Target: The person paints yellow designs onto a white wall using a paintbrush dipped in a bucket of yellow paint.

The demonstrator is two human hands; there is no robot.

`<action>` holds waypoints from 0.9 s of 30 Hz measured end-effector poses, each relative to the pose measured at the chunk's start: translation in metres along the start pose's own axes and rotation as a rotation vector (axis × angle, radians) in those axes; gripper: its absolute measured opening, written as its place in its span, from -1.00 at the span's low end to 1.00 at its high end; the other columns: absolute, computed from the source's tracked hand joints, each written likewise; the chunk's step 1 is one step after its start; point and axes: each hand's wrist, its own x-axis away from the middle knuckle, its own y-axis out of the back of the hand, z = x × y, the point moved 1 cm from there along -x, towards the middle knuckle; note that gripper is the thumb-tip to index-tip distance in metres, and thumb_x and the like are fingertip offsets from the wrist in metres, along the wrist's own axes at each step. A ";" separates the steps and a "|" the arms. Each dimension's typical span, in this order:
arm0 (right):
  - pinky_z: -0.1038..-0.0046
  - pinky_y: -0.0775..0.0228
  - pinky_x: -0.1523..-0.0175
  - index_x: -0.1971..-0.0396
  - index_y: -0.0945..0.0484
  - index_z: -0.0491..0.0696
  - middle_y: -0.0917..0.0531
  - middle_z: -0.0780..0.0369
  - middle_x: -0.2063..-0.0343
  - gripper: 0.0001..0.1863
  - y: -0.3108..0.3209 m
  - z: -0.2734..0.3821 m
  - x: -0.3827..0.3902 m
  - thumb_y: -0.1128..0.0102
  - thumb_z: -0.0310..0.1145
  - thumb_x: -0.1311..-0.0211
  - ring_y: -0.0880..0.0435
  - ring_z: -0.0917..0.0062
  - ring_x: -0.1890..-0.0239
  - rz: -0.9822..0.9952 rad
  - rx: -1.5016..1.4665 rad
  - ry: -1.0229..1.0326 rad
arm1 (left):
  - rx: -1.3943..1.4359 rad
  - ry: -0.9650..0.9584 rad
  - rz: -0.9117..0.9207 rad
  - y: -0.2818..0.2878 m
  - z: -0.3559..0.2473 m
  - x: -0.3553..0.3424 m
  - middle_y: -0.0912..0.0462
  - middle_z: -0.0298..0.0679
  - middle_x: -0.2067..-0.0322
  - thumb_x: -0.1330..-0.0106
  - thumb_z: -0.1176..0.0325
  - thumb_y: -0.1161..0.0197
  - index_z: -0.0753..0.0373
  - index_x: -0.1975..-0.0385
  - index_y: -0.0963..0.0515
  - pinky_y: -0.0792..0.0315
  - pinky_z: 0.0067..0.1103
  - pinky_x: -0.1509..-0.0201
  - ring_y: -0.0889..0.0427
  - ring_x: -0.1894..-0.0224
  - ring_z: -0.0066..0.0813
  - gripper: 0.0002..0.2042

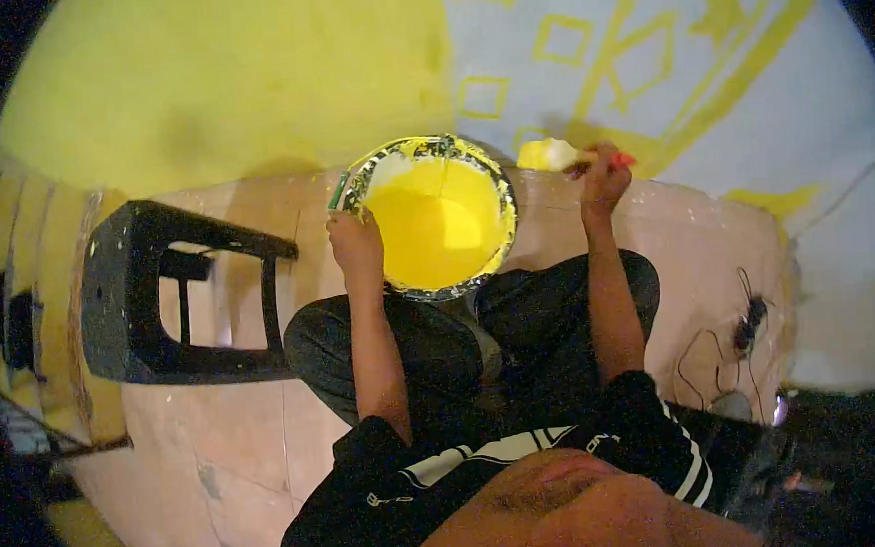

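A paint bucket (511,209) with a smeared black-and-white rim stands in front of my crossed legs. Yellow paint (424,224) fills its lower part. My left hand (356,240) is closed on the bucket's left rim, beside the green grip (339,189) of its wire handle. To the right of the bucket, my right hand (604,175) is closed around a paintbrush (554,155). The brush points left, its bristles coated yellow, and a red end shows beyond my fingers. It is apart from the bucket, close to the foot of the wall.
A black stool (118,293) lies on its side at the left. Ahead rises a wall (275,73), yellow on the left and pale with yellow-painted shapes on the right. A dark cable (751,322) lies on the pinkish floor (227,437) at the right.
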 end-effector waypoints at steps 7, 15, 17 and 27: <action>0.48 -0.48 0.50 0.44 -0.47 -0.22 -0.57 0.17 0.58 -0.71 -0.013 -0.006 -0.014 0.02 -0.26 -0.27 -0.61 0.43 0.64 0.111 -0.386 -0.108 | -0.139 0.125 0.083 0.044 -0.019 -0.008 -0.54 0.20 0.42 -0.25 -0.04 -0.02 0.49 0.38 -0.46 -0.45 -0.27 0.26 -0.56 0.31 0.11 -0.47; 0.51 -0.49 0.30 0.33 -0.57 -0.22 -0.64 0.19 0.46 -0.74 -0.051 0.001 0.052 -0.10 -0.30 -0.20 -0.65 0.48 0.48 0.745 0.026 0.003 | -0.071 -0.084 -0.050 0.009 -0.008 -0.046 -0.54 0.17 0.43 -0.27 0.07 -0.02 0.46 0.41 -0.49 -0.40 -0.22 0.21 -0.53 0.28 0.13 -0.56; 0.48 -0.47 0.28 0.31 -0.59 -0.18 -0.66 0.17 0.49 -0.74 -0.062 0.005 0.064 -0.16 -0.28 -0.14 -0.65 0.48 0.45 0.815 0.058 0.037 | 0.146 -0.066 -0.056 -0.006 0.004 -0.043 -0.52 0.20 0.41 -0.31 0.20 0.04 0.45 0.38 -0.47 -0.35 -0.20 0.26 -0.50 0.28 0.17 -0.65; 0.16 -0.32 0.35 0.67 -0.47 -0.18 -0.51 -0.02 0.63 -0.57 -0.132 0.004 0.076 -0.24 -0.07 0.01 -0.52 0.08 0.50 1.208 0.678 0.325 | 0.251 0.035 0.036 0.002 -0.001 -0.042 -0.52 0.23 0.34 -0.29 0.26 0.09 0.44 0.38 -0.46 -0.38 -0.15 0.20 -0.51 0.25 0.19 -0.69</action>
